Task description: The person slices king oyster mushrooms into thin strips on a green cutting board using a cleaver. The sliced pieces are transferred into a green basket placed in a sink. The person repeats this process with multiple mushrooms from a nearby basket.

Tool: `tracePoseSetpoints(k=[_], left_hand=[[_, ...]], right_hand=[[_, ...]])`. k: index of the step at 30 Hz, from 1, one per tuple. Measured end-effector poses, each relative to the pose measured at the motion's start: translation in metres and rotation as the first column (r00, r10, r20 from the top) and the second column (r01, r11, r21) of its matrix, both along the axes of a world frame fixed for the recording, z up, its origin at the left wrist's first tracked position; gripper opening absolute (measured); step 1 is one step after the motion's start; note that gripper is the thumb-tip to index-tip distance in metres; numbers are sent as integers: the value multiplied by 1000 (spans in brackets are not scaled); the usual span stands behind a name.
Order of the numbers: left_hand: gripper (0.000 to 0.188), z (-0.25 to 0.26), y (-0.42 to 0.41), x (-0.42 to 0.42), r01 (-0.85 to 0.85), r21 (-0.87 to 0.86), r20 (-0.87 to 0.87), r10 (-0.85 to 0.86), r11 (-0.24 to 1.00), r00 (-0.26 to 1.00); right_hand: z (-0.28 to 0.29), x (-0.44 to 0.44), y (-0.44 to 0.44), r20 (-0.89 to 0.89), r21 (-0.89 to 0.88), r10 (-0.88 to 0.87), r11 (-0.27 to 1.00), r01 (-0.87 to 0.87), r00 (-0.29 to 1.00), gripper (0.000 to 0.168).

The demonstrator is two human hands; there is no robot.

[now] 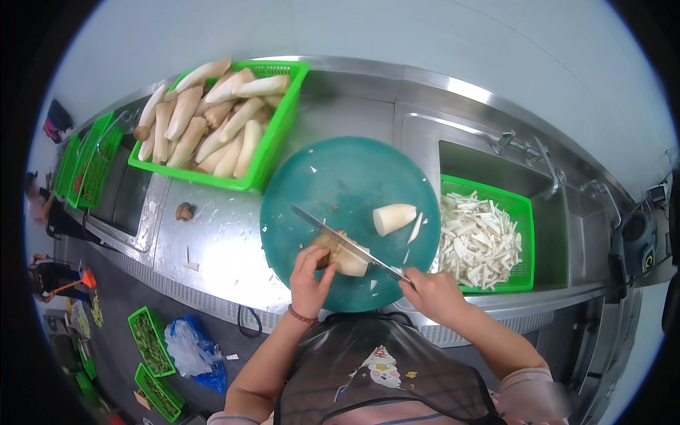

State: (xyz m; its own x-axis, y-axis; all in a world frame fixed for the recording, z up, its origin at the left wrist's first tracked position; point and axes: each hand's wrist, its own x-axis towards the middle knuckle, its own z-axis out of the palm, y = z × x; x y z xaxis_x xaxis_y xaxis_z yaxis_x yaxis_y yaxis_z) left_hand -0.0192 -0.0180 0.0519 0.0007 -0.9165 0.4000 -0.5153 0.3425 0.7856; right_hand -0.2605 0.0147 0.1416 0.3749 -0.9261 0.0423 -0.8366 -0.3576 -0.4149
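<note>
On a round green cutting board [348, 170], my left hand [312, 276] steadies a king oyster mushroom [349, 263] with its fingertips near the brown cap. My right hand [435, 295] grips the handle of a knife [342, 239], whose long blade lies slantwise over that mushroom; whether it has cut in, I cannot tell. A thick cut piece of mushroom stem [393, 219] rests on the board's right side, beside a thin white sliver [415, 228]. Small scraps are scattered across the board.
Whole king oyster mushrooms [186, 111] fill a green basket [249, 184] at the upper left. Mushroom strips [475, 239] lie in another green basket [531, 234] in the right sink. A small mushroom piece [184, 211] sits on the steel counter [212, 260]. Two people are at far left.
</note>
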Motion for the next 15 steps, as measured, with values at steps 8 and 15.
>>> tracePoseSetpoints(k=[8, 15], left_hand=[[28, -10, 4, 0, -30, 21, -55, 31, 999, 998], [26, -6, 3, -1, 3, 27, -61, -2, 1000, 998]], right_hand=[[6, 9, -8, -166, 199, 87, 979, -53, 982, 17], [-38, 42, -44, -169, 285, 111, 957, -59, 979, 17]])
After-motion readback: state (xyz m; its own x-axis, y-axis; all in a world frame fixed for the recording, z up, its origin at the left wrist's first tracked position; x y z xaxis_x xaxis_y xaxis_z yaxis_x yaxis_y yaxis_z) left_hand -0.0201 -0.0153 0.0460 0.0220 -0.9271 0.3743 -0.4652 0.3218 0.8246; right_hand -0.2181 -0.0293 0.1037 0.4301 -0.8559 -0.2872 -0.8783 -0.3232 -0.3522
